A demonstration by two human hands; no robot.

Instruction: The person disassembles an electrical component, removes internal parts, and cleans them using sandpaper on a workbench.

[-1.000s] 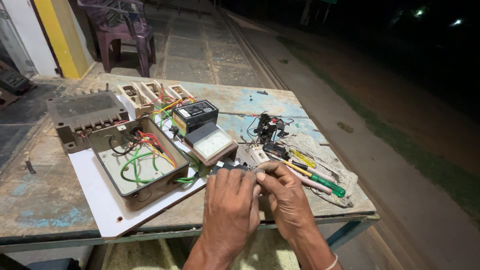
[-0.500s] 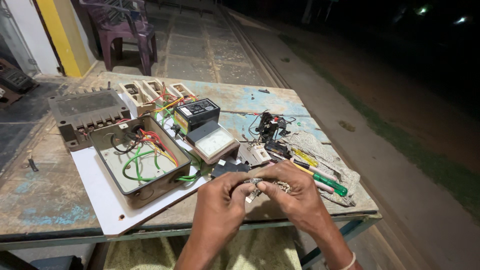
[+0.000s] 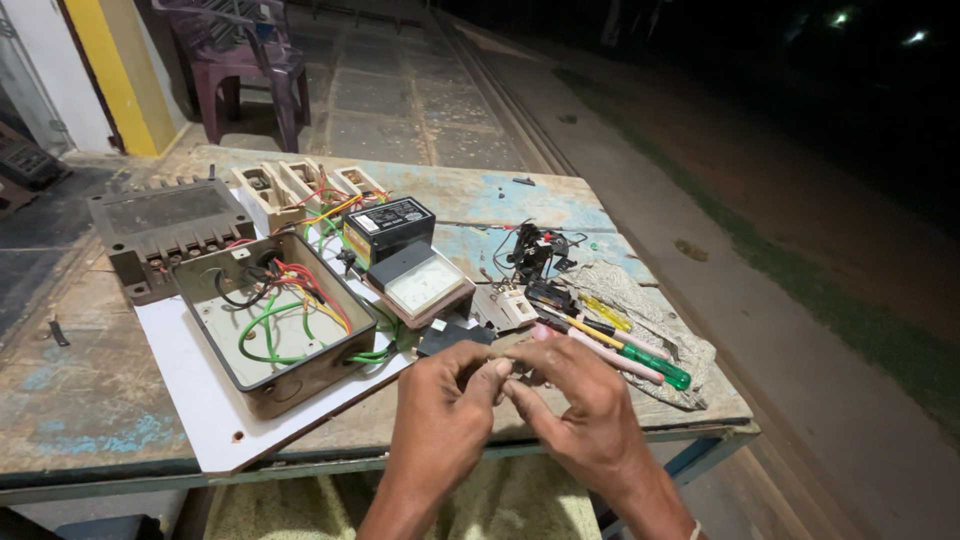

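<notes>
My left hand (image 3: 440,415) and my right hand (image 3: 580,405) meet fingertip to fingertip over the front edge of a worn wooden table (image 3: 90,400). Together they pinch a small pale part (image 3: 512,368), mostly hidden by the fingers. Just beyond the hands lie a small black component (image 3: 450,335) and a white switch block (image 3: 505,305). An open metal box (image 3: 275,320) with green, red and black wires sits to the left on a white sheet (image 3: 200,410).
Screwdrivers with yellow, green and pink handles (image 3: 620,345) lie on a grey cloth (image 3: 660,310) at right. A black meter unit (image 3: 390,228), a grey finned cover (image 3: 165,230), white fuse holders (image 3: 300,185) and a purple plastic chair (image 3: 240,60) are farther back.
Both hands lifted from flat on the table and drew back toward me, now pinching the small part between their fingertips.
</notes>
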